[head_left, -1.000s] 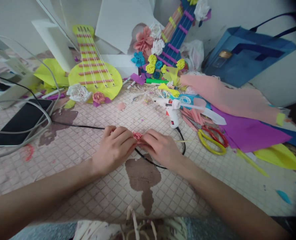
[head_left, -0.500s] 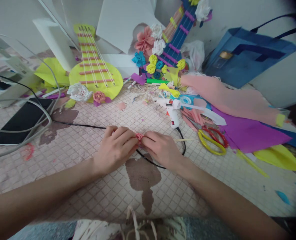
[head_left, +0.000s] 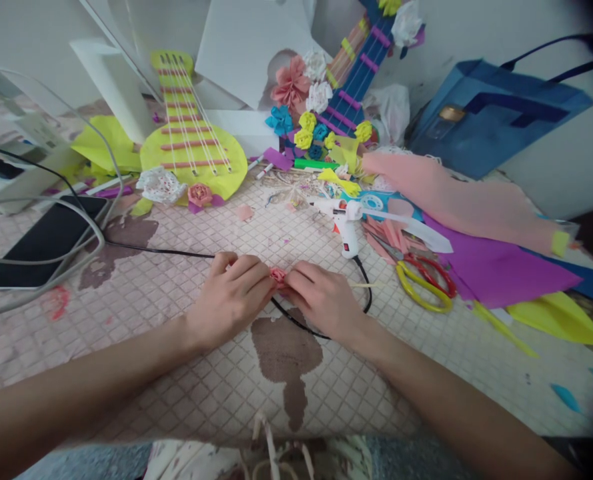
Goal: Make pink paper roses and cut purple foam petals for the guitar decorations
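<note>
Sitting between two sets of fingertips, a small crumpled pink paper piece [head_left: 277,276] is near the middle of the surface [head_left: 201,393]; whether it touches the surface cannot be told. The left hand [head_left: 233,293] pinches its left side, fingers curled and drawn together, and the right hand [head_left: 323,297] pinches the opposite side in the same narrow grip. A black cord [head_left: 296,325] shows between the wrists and loops right to a white glue gun [head_left: 347,230], which lies just beyond the right hand. A thin pale stick [head_left: 362,285] lies beside that hand. Farther toward the right edge are scissors [head_left: 426,288] with red and yellow handles, then purple paper [head_left: 506,263]. A yellow paper guitar [head_left: 201,160] stands near the far edge, left of centre, with a white paper flower [head_left: 161,185] and a pink paper flower [head_left: 199,195] at its base. Toward the left edge lies a dark flat device [head_left: 41,247]; at the far right corner stands a blue bag [head_left: 491,127].
</note>
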The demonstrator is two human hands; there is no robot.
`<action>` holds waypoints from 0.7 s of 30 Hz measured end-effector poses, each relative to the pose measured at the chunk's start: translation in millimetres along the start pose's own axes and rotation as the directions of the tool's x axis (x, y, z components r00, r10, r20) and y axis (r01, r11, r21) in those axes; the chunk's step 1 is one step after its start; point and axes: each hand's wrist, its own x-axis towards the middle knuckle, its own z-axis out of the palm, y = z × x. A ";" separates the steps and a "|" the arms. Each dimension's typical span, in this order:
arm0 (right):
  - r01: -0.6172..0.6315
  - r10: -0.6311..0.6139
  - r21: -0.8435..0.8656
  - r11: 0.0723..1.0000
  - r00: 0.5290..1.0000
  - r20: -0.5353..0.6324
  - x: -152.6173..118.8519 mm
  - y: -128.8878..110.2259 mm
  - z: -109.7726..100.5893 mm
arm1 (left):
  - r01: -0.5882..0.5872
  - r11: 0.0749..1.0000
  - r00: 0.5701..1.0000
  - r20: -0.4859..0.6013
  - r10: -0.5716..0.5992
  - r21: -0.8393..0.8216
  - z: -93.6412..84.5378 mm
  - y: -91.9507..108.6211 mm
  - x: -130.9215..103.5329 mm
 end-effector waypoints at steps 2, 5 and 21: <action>0.014 -0.014 0.008 1.000 1.000 0.018 0.5 -0.3 -1.1 | 0.004 1.000 1.000 0.004 -0.004 0.000 -0.3 -0.4 -0.2; 0.012 -0.012 0.014 1.000 0.999 0.038 0.8 0.3 -2.3 | 0.024 1.000 1.000 0.005 -0.024 -0.006 -0.3 -1.1 -0.5; 0.006 -0.005 -0.022 1.000 0.999 0.050 1.0 -1.7 1.7 | 0.017 1.000 0.999 0.039 -0.017 0.006 -3.0 -0.6 2.2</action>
